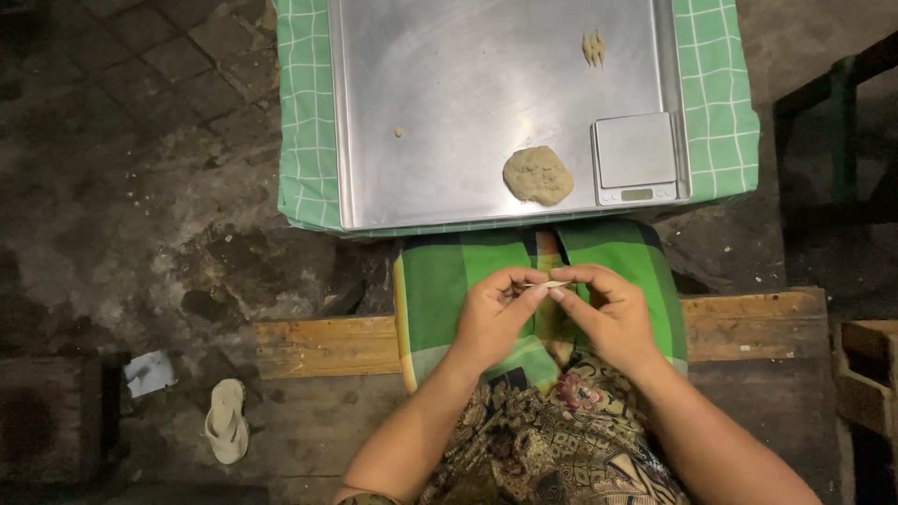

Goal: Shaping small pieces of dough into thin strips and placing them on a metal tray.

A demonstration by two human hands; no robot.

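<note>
I see both hands, left hand [491, 313] and right hand [608, 313], pinched closed on a thin dough strip [550, 283]; beyond the grip, one shaped piece [593, 48] done, dough lump [538, 175] left.

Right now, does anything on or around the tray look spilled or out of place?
A small dough crumb lies alone on the metal tray, apart from the dough lump. A single sandal lies on the floor by itself.

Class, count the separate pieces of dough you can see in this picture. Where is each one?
4: big lump beside the scale, shaped piece at the tray's far right, tiny crumb mid-left, thin strip pinched between both hands.
</note>
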